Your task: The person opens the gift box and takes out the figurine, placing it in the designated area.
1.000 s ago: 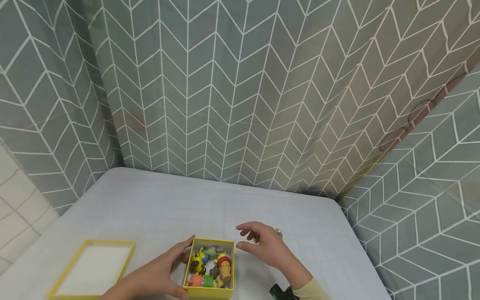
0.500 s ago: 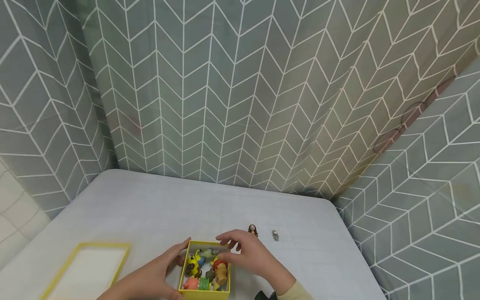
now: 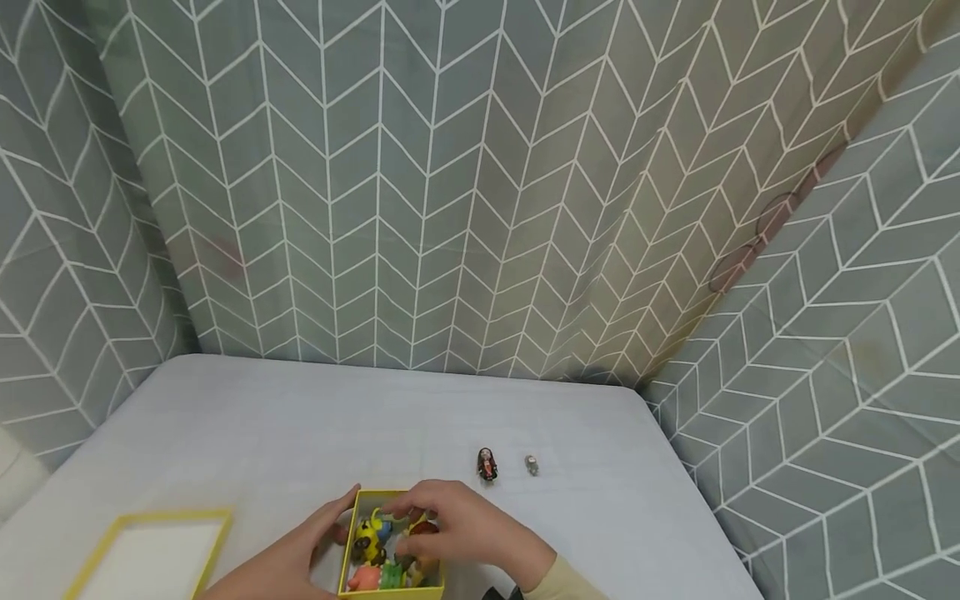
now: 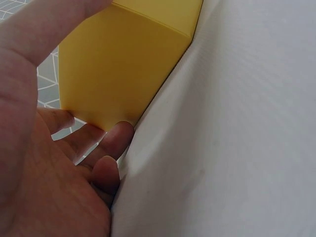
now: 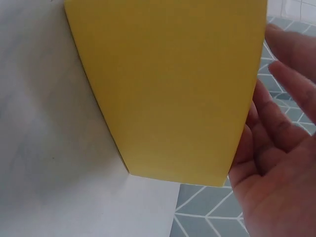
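A small yellow box (image 3: 347,550) stands open at the near edge of the white table, packed with several colourful toy figures (image 3: 369,540). My left hand (image 3: 292,557) holds the box's left wall, thumb at the rim; the left wrist view shows that hand (image 4: 74,148) against the yellow side (image 4: 128,59). Over the right half of the box lies my right hand (image 3: 442,523), its fingers reaching down among the figures. In the right wrist view those fingers (image 5: 289,74) look loose beyond the box wall (image 5: 173,84), and nothing shows in them.
Two tiny figures stand on the table past the box: a dark one (image 3: 487,464) and a grey one (image 3: 531,465). The box's yellow lid (image 3: 88,567) lies upturned at the near left. Patterned grey curtains close in the table's back and sides.
My right hand has come left from beside the box to over it and dipped its fingers in, uncovering the dark figure. The left hand has stayed on the box.
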Motion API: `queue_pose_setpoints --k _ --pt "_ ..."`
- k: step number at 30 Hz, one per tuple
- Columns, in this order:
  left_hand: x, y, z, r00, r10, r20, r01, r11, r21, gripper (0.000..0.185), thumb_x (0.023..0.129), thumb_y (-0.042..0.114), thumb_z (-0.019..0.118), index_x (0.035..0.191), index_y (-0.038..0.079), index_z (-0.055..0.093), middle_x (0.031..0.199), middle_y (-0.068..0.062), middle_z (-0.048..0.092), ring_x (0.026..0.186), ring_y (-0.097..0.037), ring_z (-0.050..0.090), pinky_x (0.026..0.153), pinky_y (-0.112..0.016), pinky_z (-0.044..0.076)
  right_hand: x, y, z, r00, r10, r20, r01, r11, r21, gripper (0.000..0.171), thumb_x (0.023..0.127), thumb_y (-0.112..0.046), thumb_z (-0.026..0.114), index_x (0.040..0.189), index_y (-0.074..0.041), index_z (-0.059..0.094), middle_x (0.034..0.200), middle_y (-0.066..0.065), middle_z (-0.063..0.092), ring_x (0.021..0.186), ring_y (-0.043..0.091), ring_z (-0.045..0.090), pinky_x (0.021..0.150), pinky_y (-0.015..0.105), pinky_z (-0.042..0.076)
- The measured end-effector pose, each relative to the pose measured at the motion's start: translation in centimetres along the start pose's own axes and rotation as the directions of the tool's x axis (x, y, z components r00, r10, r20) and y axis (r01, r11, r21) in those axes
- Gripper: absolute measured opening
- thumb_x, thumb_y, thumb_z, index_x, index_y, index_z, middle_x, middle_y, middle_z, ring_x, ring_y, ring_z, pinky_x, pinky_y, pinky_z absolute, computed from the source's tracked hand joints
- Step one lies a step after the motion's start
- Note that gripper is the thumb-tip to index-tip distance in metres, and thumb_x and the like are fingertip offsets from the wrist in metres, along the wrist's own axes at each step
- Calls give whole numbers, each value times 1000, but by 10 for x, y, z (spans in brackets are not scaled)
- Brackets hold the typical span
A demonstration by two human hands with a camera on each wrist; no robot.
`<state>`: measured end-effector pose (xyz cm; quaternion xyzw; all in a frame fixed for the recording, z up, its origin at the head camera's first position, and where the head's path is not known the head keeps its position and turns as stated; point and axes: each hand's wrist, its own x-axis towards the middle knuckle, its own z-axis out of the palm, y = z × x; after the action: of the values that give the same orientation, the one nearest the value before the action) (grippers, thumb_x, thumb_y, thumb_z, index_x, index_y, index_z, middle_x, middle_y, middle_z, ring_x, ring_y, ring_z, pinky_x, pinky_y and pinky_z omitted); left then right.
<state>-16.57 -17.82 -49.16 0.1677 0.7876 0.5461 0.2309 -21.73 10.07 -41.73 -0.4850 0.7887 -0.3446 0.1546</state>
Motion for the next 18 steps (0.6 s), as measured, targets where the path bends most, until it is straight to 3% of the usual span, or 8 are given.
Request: queue_pose_setpoints --k 5,10,13,18 --pt "-1 0 -1 1000 28 3 -28 1000 -8 106 86 22 78 160 16 3 135 -7 44 122 -14 46 92 -25 41 3 -3 2 994 -25 109 31 998 -49 39 94 -16 70 133 -14 63 120 -4 63 91 0 57 77 14 49" --pt "-2 -2 -1 999 31 -7 -31 999 11 106 86 23 79 161 18 5 131 -5 49 123 -8 44 92 -19 39 7 -5 2 980 -58 192 85 987 -139 41 92 -16 72 132 -16 64 123 -9 60 91 -2 53 76 10 45" --pt "-3 -3 0 999 31 -15 -30 999 31 106 85 24 80 160 19 6 128 -3 52 124 -8 43 93 -21 38 8 -7 3 971 -65 231 105 981 -165 43 92 -15 72 134 -17 63 125 -11 59 93 -2 51 75 9 44" --pt "-4 0 1 999 38 -31 -35 996 77 107 84 25 80 160 19 6 128 -1 53 123 -12 46 95 -40 40 10 -9 4 960 -74 272 132 970 -203 46 91 -12 72 136 -19 62 125 -13 59 96 -3 50 75 7 41"
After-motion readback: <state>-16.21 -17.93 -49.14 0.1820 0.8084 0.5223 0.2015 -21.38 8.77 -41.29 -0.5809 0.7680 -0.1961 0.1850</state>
